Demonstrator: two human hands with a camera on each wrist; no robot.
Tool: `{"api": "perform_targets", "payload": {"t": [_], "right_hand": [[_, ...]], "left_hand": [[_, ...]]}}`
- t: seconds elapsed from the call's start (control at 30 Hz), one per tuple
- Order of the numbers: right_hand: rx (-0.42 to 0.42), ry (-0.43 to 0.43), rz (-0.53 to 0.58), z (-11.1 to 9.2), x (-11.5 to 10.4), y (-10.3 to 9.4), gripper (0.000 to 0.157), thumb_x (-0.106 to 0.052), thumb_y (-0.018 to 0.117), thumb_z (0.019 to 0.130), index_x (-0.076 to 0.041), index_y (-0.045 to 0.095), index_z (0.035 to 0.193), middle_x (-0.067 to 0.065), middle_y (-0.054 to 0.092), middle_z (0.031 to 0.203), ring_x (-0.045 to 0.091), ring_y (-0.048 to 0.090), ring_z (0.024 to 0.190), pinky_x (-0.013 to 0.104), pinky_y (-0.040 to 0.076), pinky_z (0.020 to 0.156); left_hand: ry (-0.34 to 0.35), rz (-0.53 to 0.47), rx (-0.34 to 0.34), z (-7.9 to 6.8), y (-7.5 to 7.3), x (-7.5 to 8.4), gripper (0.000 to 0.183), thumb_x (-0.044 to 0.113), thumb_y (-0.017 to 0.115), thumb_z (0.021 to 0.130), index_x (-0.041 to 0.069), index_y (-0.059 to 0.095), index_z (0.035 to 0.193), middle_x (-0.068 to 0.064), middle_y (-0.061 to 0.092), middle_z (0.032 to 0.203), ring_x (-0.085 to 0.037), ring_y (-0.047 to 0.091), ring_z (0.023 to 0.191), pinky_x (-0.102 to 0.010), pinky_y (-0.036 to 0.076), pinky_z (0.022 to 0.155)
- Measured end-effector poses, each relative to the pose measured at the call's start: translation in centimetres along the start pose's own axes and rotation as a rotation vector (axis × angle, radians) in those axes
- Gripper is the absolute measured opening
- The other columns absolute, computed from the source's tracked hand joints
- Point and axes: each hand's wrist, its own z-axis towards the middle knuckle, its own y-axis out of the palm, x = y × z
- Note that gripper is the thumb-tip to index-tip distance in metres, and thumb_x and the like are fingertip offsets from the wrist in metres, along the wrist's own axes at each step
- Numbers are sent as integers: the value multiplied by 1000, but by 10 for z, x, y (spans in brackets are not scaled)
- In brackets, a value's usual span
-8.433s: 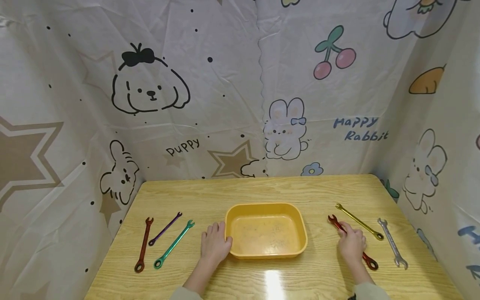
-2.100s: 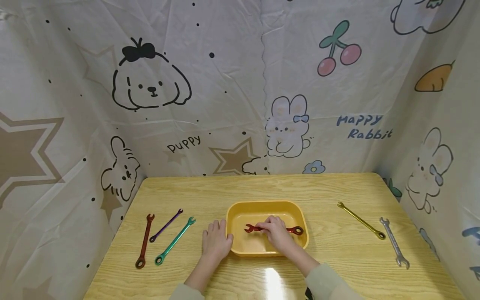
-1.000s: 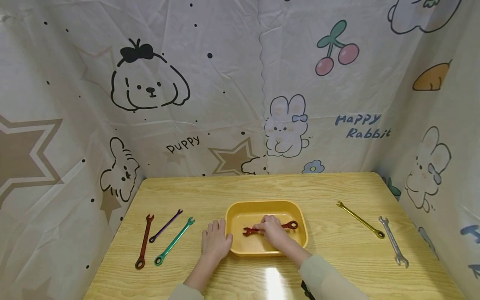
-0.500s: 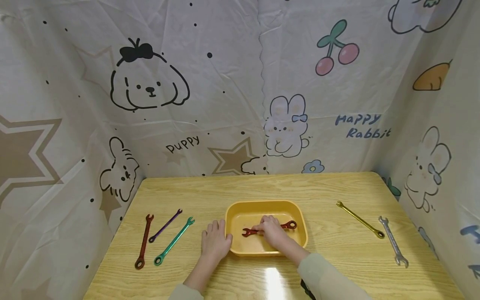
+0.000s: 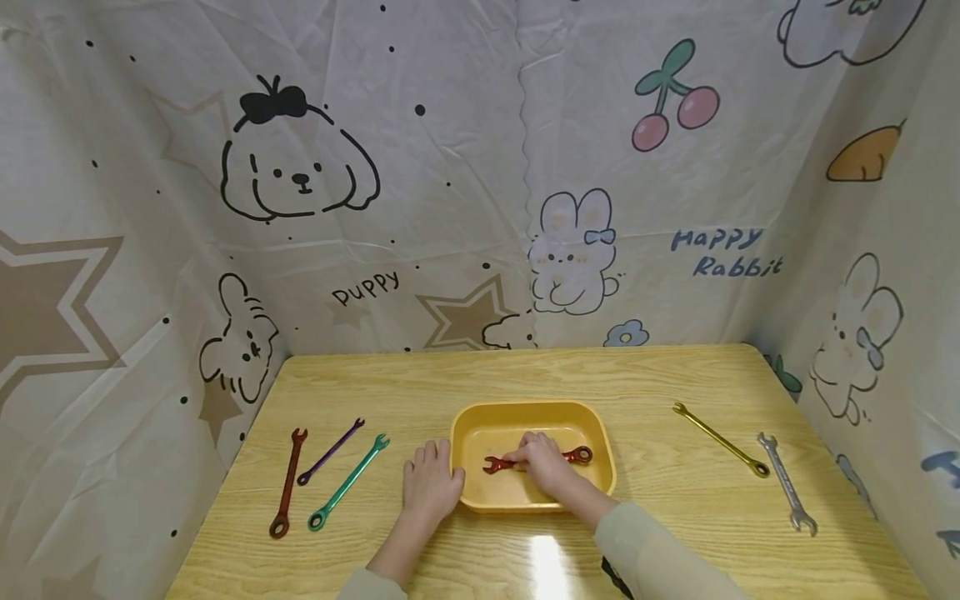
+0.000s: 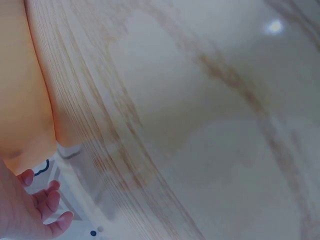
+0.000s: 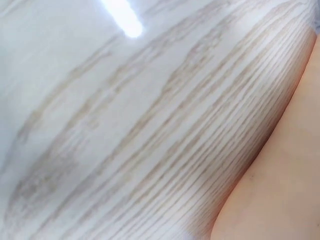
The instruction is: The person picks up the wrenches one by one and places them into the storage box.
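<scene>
In the head view, my right hand [image 5: 545,463] grips the middle of a red ratcheting combination wrench [image 5: 577,455] inside the yellow tray [image 5: 534,505]. The wrench's open end points left and its ring end right; my fingers cover its middle. Whether it touches the tray floor I cannot tell. My left hand [image 5: 432,482] lies against the tray's left side, fingers extended forward and thumb by the rim. Fingers of the left hand [image 6: 47,205] show beside the tray wall [image 6: 25,90] in the left wrist view. The right wrist view shows the tray wall [image 7: 280,190] but no hand.
Left of the tray lie a dark red wrench [image 5: 288,483], a purple wrench [image 5: 331,452] and a green wrench [image 5: 348,483]. To the right lie a yellow wrench [image 5: 721,439] and a silver wrench [image 5: 787,483]. Printed cloth [image 5: 465,167] hangs around the wooden table [image 5: 405,379].
The right hand has carried the red wrench from the table's right side into the tray. Lately the wrench shifted slightly left and its ring end dipped a little. The left hand stays put.
</scene>
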Motion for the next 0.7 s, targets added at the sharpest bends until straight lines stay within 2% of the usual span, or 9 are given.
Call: {"api": "perform_targets", "payload": {"t": [0.4,0.7], "right_hand": [[-43,-24,-38,0,1,-1,20,-10,69,77,-15,74,96,0,54,75,15,47,69,26,35,59],[-18,-56,-125,0,0,-1,17,-14,70,76,-16,75,92,-2,53,74,14,49,67,25,39,58]], "left_hand": [[-10,3,-7,0,1,0,38,28,51,85,6,47,115,-10,46,98,-26,42,88,-44,34,74],[-7,1,-3,0,1,1,39,29,51,85,6,47,116,-11,47,99,-27,43,90,-45,34,75]]}}
